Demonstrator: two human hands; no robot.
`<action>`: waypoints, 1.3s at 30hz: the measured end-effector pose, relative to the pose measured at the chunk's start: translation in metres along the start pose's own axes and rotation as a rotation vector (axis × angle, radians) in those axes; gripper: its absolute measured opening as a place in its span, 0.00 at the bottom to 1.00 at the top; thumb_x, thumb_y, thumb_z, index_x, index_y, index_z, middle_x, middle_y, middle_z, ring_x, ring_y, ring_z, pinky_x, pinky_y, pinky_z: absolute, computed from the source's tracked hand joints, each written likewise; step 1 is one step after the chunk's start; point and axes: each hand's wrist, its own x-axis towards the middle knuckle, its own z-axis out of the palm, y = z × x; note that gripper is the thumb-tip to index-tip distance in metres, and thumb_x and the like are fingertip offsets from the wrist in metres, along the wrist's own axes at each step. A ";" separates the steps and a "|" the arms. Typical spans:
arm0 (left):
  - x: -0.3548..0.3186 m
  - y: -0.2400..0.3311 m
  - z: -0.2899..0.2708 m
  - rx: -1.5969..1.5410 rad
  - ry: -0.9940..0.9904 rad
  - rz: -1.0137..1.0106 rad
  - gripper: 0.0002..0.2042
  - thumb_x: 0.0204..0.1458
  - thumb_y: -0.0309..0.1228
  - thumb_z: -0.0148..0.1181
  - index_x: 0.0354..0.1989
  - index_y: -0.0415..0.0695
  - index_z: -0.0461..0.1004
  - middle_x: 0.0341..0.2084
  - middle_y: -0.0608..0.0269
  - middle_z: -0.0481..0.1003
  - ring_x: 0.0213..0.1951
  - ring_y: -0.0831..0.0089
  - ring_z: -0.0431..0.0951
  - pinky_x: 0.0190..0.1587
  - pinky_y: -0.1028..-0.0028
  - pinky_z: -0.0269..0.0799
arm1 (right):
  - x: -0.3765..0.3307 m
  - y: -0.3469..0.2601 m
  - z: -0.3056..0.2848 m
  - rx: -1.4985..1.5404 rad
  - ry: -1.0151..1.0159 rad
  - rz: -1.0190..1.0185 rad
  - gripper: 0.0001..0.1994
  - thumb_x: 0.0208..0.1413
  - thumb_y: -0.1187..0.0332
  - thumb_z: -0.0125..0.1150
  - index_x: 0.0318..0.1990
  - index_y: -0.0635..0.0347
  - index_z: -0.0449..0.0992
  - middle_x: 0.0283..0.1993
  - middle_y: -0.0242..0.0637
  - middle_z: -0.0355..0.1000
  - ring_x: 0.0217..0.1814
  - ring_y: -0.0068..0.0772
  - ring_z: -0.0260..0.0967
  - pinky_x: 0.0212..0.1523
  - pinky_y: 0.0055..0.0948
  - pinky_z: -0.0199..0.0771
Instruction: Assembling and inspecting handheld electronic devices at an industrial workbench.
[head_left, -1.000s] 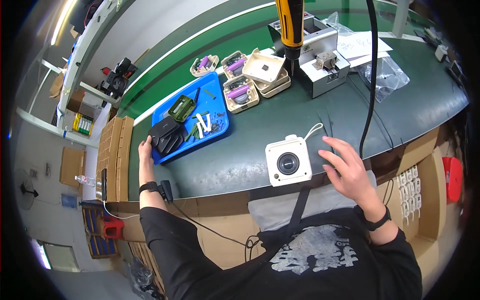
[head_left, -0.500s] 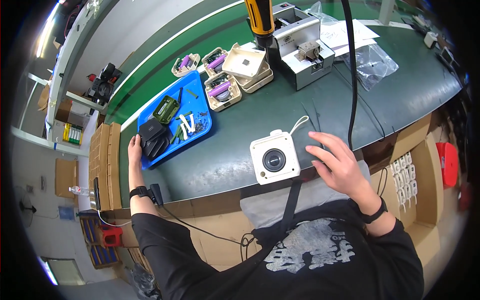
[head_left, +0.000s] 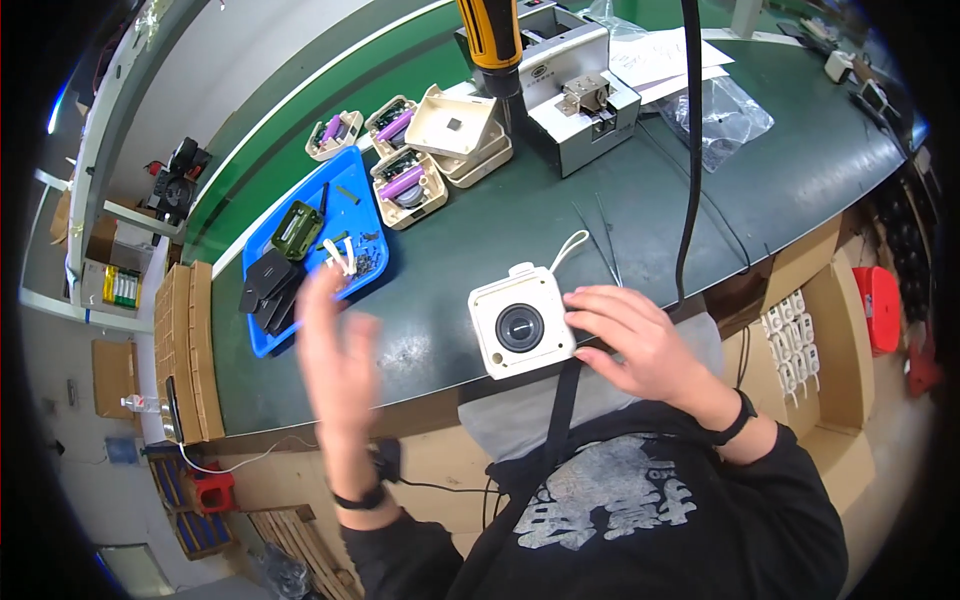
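A square cream-white device (head_left: 487, 345) with a round black centre and a wrist-strap loop (head_left: 570, 249) sits near the table's front edge. Along its right side, the extended fingertips of my right hand (head_left: 640, 345) touch the casing without wrapping round it. My left hand (head_left: 342, 365), blurred by motion, hangs in the air between the device and the blue tray (head_left: 262, 342). Its fingers point up, thumb apart, and I see nothing in it. In the tray lie black flat pieces (head_left: 270, 285), a dark green housing (head_left: 298, 230), white strips (head_left: 342, 258) and small dark bits.
Behind the tray lie open cream housings (head_left: 408, 190) with purple cylinders. An orange-and-black electric screwdriver (head_left: 488, 40) hangs before a grey metal machine (head_left: 585, 120). A black cable (head_left: 692, 150) crosses the right side. Tweezers (head_left: 603, 245) lie beyond the device; a cardboard box (head_left: 835, 340) stands right.
My left hand has left the blue tray's left edge and moved right, toward me. My right hand has closed the gap to the device and now touches its side. The view has shifted slightly.
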 end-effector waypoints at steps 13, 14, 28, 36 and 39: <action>-0.037 0.086 0.101 0.259 -0.138 0.039 0.43 0.36 0.41 0.72 0.63 0.38 0.59 0.60 0.44 0.60 0.61 0.44 0.58 0.60 0.53 0.59 | 0.003 0.021 0.003 -0.447 -0.062 0.202 0.16 0.48 0.77 0.59 0.47 0.71 0.72 0.58 0.49 0.64 0.60 0.48 0.61 0.53 0.37 0.71; -0.037 0.082 0.094 0.230 -0.168 0.019 0.44 0.36 0.40 0.72 0.63 0.38 0.58 0.60 0.45 0.61 0.61 0.45 0.59 0.61 0.54 0.60 | 0.005 0.022 0.001 -0.492 -0.077 0.242 0.17 0.48 0.78 0.57 0.47 0.74 0.71 0.58 0.50 0.64 0.60 0.48 0.61 0.52 0.35 0.72; -0.035 0.043 0.076 -0.012 -0.331 0.078 0.49 0.30 0.32 0.74 0.65 0.39 0.54 0.56 0.48 0.60 0.56 0.47 0.61 0.58 0.58 0.62 | 0.055 -0.035 -0.075 -0.008 0.059 -0.086 0.19 0.51 0.83 0.53 0.53 0.67 0.72 0.53 0.52 0.72 0.59 0.44 0.69 0.58 0.37 0.68; -0.037 0.036 0.076 -0.021 -0.350 0.110 0.50 0.31 0.37 0.75 0.66 0.40 0.53 0.56 0.46 0.60 0.57 0.47 0.61 0.59 0.58 0.62 | 0.169 0.027 -0.120 0.528 0.309 0.066 0.26 0.61 0.73 0.50 0.67 0.66 0.56 0.65 0.49 0.61 0.66 0.41 0.60 0.66 0.34 0.56; -0.042 0.034 0.080 -0.090 -0.279 0.085 0.55 0.33 0.40 0.76 0.68 0.38 0.46 0.57 0.43 0.58 0.60 0.47 0.59 0.61 0.58 0.61 | 0.197 0.030 -0.105 0.367 0.242 -0.018 0.41 0.54 0.62 0.66 0.69 0.65 0.48 0.63 0.50 0.63 0.67 0.39 0.59 0.67 0.37 0.55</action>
